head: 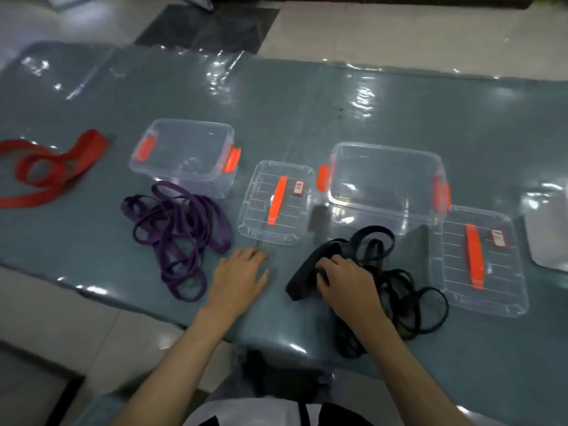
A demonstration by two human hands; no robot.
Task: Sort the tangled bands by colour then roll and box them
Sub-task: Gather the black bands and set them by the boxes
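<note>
Three heaps of bands lie on the grey-green table (307,96). Red bands (46,167) are at the far left, purple bands (175,229) left of centre, black bands (399,290) at the right front. My right hand (344,275) grips a wide black band at the left side of the black heap. My left hand (242,272) rests flat on the table, fingers straight, just right of the purple heap. Two clear boxes with orange clips stand behind: a small box (184,155) and a larger box (387,182), both without bands inside.
Two clear lids with orange handles lie flat: a small lid (276,201) between the boxes and a larger lid (479,259) at the right. A pale sheet (547,238) sits at the right edge. The table's front edge runs close to my body.
</note>
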